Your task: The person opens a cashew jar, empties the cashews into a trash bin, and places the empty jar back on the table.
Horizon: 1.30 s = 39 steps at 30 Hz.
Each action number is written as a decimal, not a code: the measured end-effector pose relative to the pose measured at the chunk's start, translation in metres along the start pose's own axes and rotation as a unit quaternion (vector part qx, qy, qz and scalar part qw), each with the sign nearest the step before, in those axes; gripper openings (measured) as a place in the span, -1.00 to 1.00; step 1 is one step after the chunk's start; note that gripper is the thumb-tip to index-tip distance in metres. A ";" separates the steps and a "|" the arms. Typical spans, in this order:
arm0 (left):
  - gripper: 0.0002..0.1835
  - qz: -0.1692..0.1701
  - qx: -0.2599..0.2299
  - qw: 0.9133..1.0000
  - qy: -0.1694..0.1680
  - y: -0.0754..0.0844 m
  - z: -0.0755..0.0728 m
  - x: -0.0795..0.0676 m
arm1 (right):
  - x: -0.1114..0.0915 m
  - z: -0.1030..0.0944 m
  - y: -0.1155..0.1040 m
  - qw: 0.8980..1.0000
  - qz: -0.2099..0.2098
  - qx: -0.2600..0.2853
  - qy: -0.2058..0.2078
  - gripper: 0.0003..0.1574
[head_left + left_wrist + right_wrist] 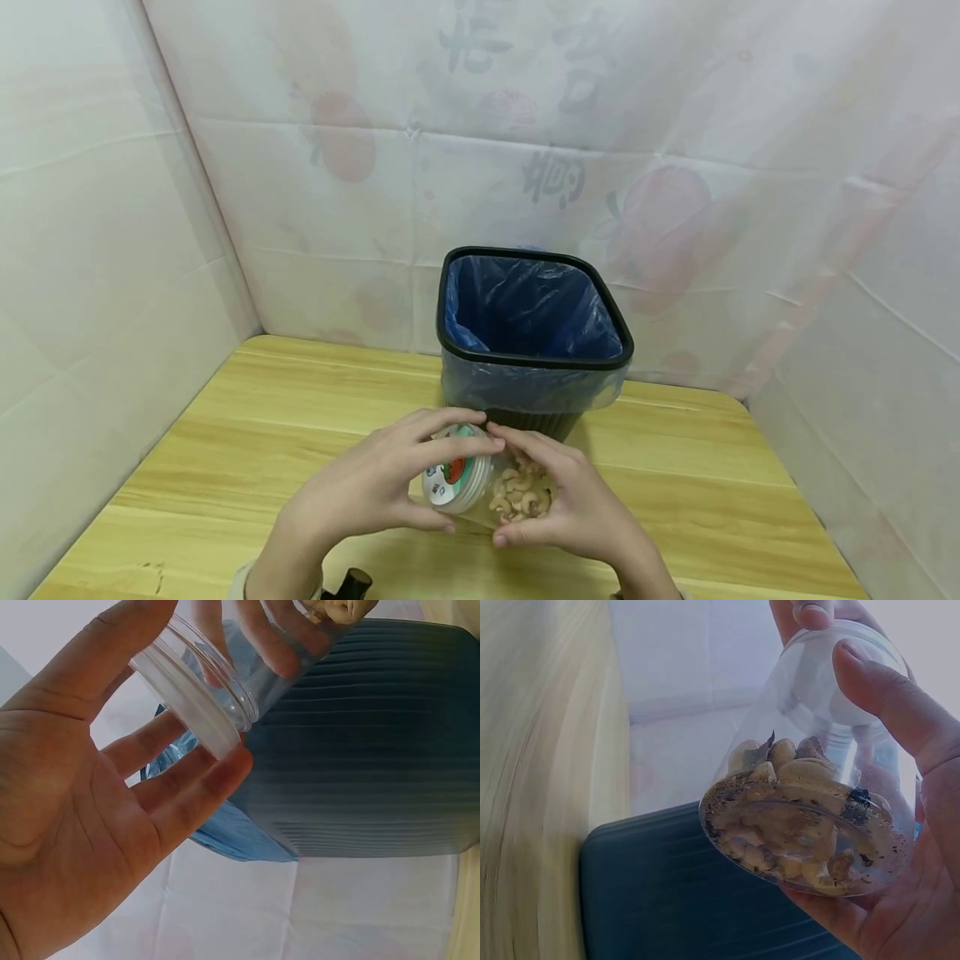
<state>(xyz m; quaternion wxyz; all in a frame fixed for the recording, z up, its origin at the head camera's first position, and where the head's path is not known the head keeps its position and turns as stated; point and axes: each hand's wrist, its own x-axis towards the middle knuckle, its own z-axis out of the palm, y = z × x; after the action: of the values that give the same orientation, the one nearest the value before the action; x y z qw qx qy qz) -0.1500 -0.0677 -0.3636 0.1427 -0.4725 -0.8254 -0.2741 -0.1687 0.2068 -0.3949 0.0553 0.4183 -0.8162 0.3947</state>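
Observation:
A clear plastic jar (754, 761) with cashews (522, 493) at its bottom is held tilted, close in front of the bin. My right hand (581, 510) grips the jar's body, thumb on the near side and fingers on the far side. The left hand (371, 483) curves its thumb and fingers round the screw lid (450, 479), which bears a label with a red fruit on it. In the left wrist view the lid's pale rim (195, 705) lies between thumb and fingers, over the jar's threaded neck. Dark crumbs cling to the jar's bottom in the right wrist view.
Behind the hands stands a dark ribbed bin (534, 423), lined with a blue plastic bag (525, 304) under its black rim. The wood-grain table (300, 392) is enclosed by pale printed cloth (315, 208) on three sides. A short dark piece (356, 581) shows beside the left wrist.

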 end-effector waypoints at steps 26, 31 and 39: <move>0.12 -0.045 0.009 0.999 -0.013 0.001 -0.002 -0.002 | 0.001 0.001 0.000 1.000 -0.009 -0.003 0.008 0.18; 0.07 -0.026 -0.008 0.999 -0.036 0.003 -0.002 -0.002 | 0.000 0.001 0.000 1.000 0.005 -0.008 -0.001 0.18; -0.07 0.004 -0.012 1.000 -0.016 0.000 -0.001 -0.002 | 0.001 0.000 0.000 1.000 0.000 -0.006 -0.002 0.25</move>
<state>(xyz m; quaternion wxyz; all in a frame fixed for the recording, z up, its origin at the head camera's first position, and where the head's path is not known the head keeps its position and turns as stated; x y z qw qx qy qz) -0.1496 -0.0698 -0.3635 0.1248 -0.4818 -0.8223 -0.2760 -0.1693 0.2062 -0.3952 0.0558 0.4187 -0.8189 0.3887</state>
